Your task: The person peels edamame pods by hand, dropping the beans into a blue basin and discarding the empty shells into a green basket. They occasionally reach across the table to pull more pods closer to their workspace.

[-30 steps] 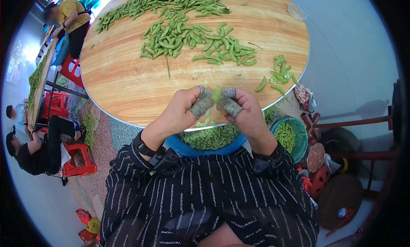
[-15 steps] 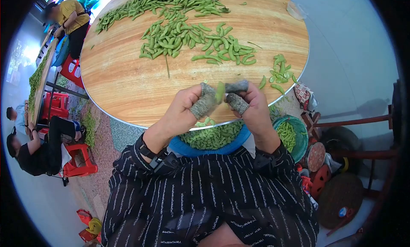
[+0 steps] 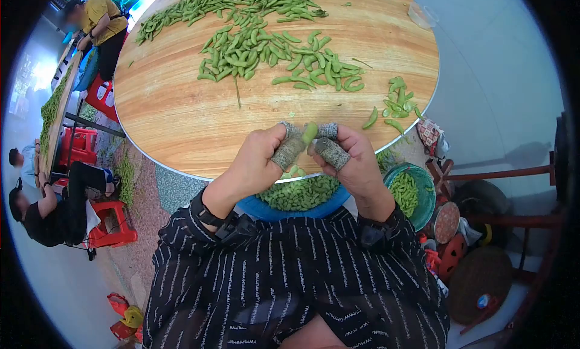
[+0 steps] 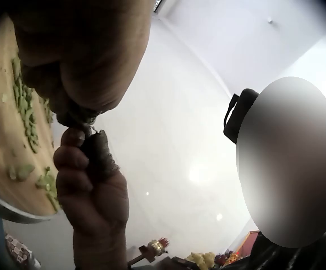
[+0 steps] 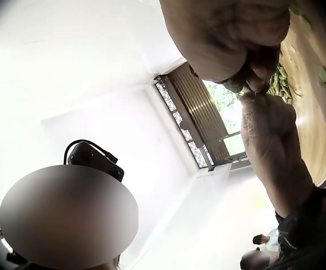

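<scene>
Over the near edge of the round wooden table (image 3: 163,131), my left hand (image 3: 251,156) pinches a green edamame pod (image 3: 310,131) between thumb and forefinger. My right hand (image 3: 361,162) meets it from the other side, thumb and forefinger pinching at the pod. Grey knitted sleeves (image 3: 332,153) wrap the thumbs and forefingers of both hands. Just below, a blue basin (image 3: 251,209) holds many shelled green beans (image 3: 302,193). In the left wrist view the two hands' fingertips come together, and the pod is mostly hidden there.
Loose edamame pods (image 3: 241,56) lie in heaps across the table's middle and far side. A smaller group (image 3: 397,101) lies near the right edge. At right, a green basket (image 3: 428,198) contains pods. People sit at another table (image 3: 57,107) on the left, near red stools (image 3: 112,228).
Half a second ago my right fingers were apart from the pod, to its right. They have moved back left against it. The left hand keeps its hold.
</scene>
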`<state>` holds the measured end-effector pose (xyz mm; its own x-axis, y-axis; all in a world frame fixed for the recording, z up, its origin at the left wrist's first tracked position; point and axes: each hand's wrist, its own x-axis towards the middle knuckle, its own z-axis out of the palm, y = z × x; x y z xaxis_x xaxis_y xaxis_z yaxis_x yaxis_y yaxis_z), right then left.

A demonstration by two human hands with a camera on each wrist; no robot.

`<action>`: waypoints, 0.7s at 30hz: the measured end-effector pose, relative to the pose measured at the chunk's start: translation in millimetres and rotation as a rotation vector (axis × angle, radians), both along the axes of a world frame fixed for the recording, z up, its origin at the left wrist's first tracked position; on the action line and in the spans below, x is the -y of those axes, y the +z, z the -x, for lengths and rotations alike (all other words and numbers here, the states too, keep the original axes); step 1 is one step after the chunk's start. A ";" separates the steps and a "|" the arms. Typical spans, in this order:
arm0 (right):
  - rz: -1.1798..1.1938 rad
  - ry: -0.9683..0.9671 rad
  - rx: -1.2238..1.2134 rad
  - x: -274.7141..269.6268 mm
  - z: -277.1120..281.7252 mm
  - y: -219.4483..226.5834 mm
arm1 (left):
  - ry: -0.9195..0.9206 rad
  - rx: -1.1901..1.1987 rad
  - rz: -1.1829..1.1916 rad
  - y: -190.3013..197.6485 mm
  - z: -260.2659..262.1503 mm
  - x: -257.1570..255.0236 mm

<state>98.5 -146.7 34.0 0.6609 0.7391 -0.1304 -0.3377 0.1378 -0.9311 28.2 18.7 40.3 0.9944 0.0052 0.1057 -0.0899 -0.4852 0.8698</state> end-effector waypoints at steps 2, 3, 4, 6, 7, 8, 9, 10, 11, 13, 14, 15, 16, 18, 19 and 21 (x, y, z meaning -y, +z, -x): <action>-0.014 0.001 -0.004 0.5 0.2 -1.3 | 0.004 -0.001 -0.046 1.0 0.3 2.1; -0.030 0.001 -0.006 0.6 0.0 -1.9 | 0.005 0.041 -0.046 1.0 -0.3 2.9; -0.029 0.000 -0.006 0.5 0.5 -2.3 | 0.006 0.083 -0.046 0.9 -0.5 3.4; -0.001 -0.026 0.061 -1.0 2.1 -3.0 | 0.006 0.089 -0.038 -0.3 -0.2 4.4; 0.000 -0.027 0.061 -2.8 3.9 -3.8 | 0.006 0.096 -0.031 -0.7 0.0 4.9; -0.017 -0.068 0.086 -5.3 6.2 -5.1 | 0.006 0.096 -0.030 -0.2 0.1 5.3; -0.033 -0.110 0.111 -6.4 7.2 -6.6 | 0.002 0.092 -0.019 0.9 0.1 5.7; -0.033 -0.110 0.110 -6.4 6.9 -9.0 | -0.003 0.088 -0.007 1.4 0.4 6.2; -0.025 -0.120 0.073 -6.9 6.2 -11.7 | -0.003 0.088 -0.008 0.7 0.5 6.5; -0.021 -0.128 0.036 -7.7 5.5 -13.2 | -0.005 0.066 0.014 -0.7 -0.2 6.3; -0.030 -0.137 0.020 -7.2 5.3 -13.4 | -0.004 0.066 0.013 0.8 1.1 7.2; -0.037 -0.146 0.005 -6.4 5.2 -13.5 | 0.024 0.111 -0.212 3.1 3.6 9.3; -0.037 -0.145 0.005 -6.1 5.2 -12.4 | 0.052 0.155 -0.437 4.3 5.3 10.3; -0.018 -0.086 -0.015 -6.1 5.2 -9.4 | 0.050 0.206 -0.558 -4.5 6.5 6.8; -0.018 -0.087 -0.015 -6.0 4.3 -11.8 | 0.045 0.260 -0.677 -10.2 6.4 5.4; -0.108 0.018 -0.106 -6.2 1.7 -19.8 | 0.050 0.322 -0.513 -19.5 2.9 4.8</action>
